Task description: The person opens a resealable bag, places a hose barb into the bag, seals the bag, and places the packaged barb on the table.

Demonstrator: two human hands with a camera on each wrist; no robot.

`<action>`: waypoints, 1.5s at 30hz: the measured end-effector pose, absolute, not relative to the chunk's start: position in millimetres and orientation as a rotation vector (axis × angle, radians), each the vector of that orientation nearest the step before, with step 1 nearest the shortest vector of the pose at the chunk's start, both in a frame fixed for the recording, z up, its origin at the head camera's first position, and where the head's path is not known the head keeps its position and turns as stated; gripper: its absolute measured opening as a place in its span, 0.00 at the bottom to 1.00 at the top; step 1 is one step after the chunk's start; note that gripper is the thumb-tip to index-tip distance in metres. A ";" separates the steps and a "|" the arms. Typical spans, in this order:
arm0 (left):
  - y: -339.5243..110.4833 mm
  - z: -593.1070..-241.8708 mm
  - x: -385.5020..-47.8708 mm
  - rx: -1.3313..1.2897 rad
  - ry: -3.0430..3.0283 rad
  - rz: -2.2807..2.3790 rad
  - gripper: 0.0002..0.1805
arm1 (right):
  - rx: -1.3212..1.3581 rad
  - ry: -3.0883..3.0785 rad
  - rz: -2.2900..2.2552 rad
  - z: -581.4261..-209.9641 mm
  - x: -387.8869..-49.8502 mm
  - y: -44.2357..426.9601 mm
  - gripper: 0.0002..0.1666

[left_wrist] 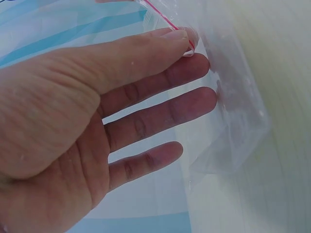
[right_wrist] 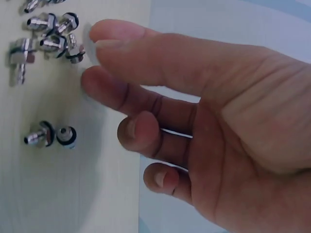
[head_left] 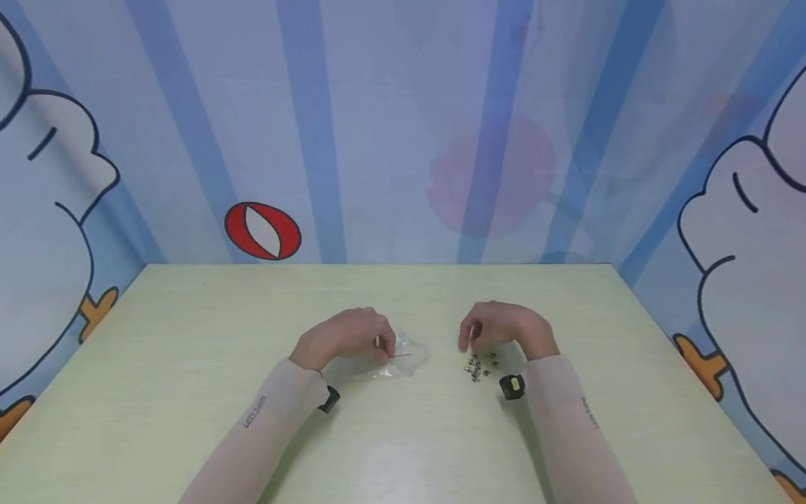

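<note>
My left hand (head_left: 352, 333) pinches the edge of a clear zip-seal plastic bag (head_left: 413, 355) by its red strip, between thumb and index finger. In the left wrist view the bag (left_wrist: 240, 111) hangs past the fingertips, and the other fingers are nearly straight. Several small silvery barbed hose fittings with dark rings (head_left: 474, 368) lie loose on the table, right of the bag. Just beyond these fittings (right_wrist: 52, 44) my right hand (head_left: 504, 326) hovers with loosely bent fingers. Its thumb lies close to the index finger, and nothing shows between them.
The pale wooden table (head_left: 189, 392) ends at a wall with blue stripes and a printed red and white ball (head_left: 263, 231). Printed cartoon figures cover both side walls. A small black device (head_left: 512, 386) sits at the right wrist, another (head_left: 329, 400) at the left.
</note>
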State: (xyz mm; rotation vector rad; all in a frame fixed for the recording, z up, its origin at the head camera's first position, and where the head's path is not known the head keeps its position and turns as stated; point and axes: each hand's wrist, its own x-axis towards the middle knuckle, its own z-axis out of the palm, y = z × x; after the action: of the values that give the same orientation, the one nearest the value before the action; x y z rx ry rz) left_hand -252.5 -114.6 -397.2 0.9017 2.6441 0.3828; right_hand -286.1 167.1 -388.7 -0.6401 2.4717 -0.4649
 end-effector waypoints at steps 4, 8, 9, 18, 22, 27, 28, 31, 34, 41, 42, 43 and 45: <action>-114.6 -396.4 -252.3 0.892 2.642 0.380 0.06 | -0.591 2.459 -0.462 -388.7 -285.4 167.7 0.13; -114.9 -396.6 -252.4 0.891 2.642 0.389 0.06 | -0.572 2.455 -0.463 -388.9 -283.8 165.8 0.09; -115.0 -396.8 -252.5 0.894 2.641 0.392 0.06 | -0.571 2.455 -0.461 -389.2 -283.4 165.5 0.09; -113.5 -395.1 -251.2 0.905 2.639 0.379 0.06 | -0.559 2.456 -0.454 -392.1 -281.7 161.9 0.07; -113.3 -393.6 -251.5 0.888 2.643 0.376 0.05 | -0.552 2.454 -0.455 -392.3 -283.6 162.4 0.07; -112.8 -392.6 -252.3 0.903 2.639 0.384 0.06 | -0.538 2.449 -0.449 -392.8 -284.9 163.3 0.07; -112.8 -392.6 -252.5 0.910 2.640 0.386 0.06 | -0.537 2.450 -0.450 -392.8 -284.7 163.3 0.07; -113.5 -392.9 -252.9 0.938 2.641 0.391 0.07 | -0.539 2.456 -0.454 -392.9 -283.9 162.5 0.07; -114.6 -392.4 -252.7 0.976 2.647 0.391 0.07 | -0.540 2.463 -0.454 -393.2 -283.1 161.4 0.07; -116.4 -393.1 -252.7 1.015 2.646 0.402 0.07 | -0.574 2.476 -0.422 -393.3 -283.4 159.4 0.07; -116.6 -393.5 -252.8 1.019 2.643 0.408 0.07 | -0.576 2.475 -0.421 -393.1 -283.2 159.2 0.07; -116.8 -393.8 -253.2 1.025 2.639 0.415 0.07 | -0.579 2.473 -0.422 -393.2 -283.4 159.1 0.07; -117.5 -394.1 -253.4 1.037 2.635 0.427 0.07 | -0.579 2.467 -0.430 -393.4 -284.0 159.1 0.07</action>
State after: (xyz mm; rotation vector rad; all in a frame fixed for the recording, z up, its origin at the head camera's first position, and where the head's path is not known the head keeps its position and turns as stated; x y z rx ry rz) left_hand -253.4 -117.5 -394.1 1.0372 2.6354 0.4266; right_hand -284.0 159.1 -393.4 -0.5788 2.4670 -0.4297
